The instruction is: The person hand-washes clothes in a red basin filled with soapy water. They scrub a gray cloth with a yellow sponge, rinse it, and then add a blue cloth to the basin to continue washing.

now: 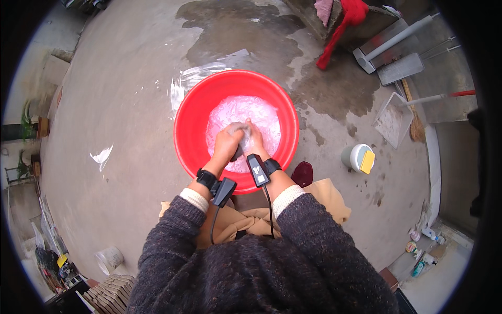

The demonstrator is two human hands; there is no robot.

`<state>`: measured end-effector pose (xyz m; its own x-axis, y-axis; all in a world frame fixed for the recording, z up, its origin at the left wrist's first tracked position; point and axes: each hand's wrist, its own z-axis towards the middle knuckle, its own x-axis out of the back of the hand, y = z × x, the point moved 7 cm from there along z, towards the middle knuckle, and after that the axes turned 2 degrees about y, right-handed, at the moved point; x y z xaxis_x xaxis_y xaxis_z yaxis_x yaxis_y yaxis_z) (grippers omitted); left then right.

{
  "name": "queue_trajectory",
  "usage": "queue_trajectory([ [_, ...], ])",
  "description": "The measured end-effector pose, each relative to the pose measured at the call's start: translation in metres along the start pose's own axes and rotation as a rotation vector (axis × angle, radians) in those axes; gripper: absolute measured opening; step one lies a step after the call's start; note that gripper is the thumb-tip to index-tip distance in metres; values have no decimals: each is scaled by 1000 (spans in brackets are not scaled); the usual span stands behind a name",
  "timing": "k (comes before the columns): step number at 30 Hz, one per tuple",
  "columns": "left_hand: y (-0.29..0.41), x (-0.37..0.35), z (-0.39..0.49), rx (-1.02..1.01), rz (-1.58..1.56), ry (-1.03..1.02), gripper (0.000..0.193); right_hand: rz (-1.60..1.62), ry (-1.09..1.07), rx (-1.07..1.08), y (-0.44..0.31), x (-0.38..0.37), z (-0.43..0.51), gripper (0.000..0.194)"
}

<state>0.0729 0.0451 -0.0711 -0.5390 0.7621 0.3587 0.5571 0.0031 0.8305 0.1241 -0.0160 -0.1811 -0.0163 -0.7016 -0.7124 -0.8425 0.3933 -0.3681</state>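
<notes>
A large red plastic basin (191, 114) stands on the concrete floor in front of me, with foamy, pinkish-looking water (245, 108) in it. Over the water my left hand (227, 144) grips a wet grey cloth (240, 129), and a darker part of it hangs below my fingers. My right hand (255, 137) presses against the cloth's other side, its thumb pointing up. The two hands are close together, with the cloth between them. Both wrists wear black straps with small devices and cables.
To the right stand a pale bucket (346, 157) with a yellow sponge or block (367, 162) on its lid, a dustpan (392, 121) and a straw broom (417, 129). A red cloth (333, 39) hangs at the upper right. Wet patches mark the floor. Bottles (419, 268) are at the lower right.
</notes>
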Motion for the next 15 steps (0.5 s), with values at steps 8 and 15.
queue_trajectory([
  [8,-22,-19,-1,-134,-163,127,35,7,145,-43,-4,-7,-16,27],
  [15,-71,41,38,194,335,223,49,-487,218,107,-46,-16,-26,30],
])
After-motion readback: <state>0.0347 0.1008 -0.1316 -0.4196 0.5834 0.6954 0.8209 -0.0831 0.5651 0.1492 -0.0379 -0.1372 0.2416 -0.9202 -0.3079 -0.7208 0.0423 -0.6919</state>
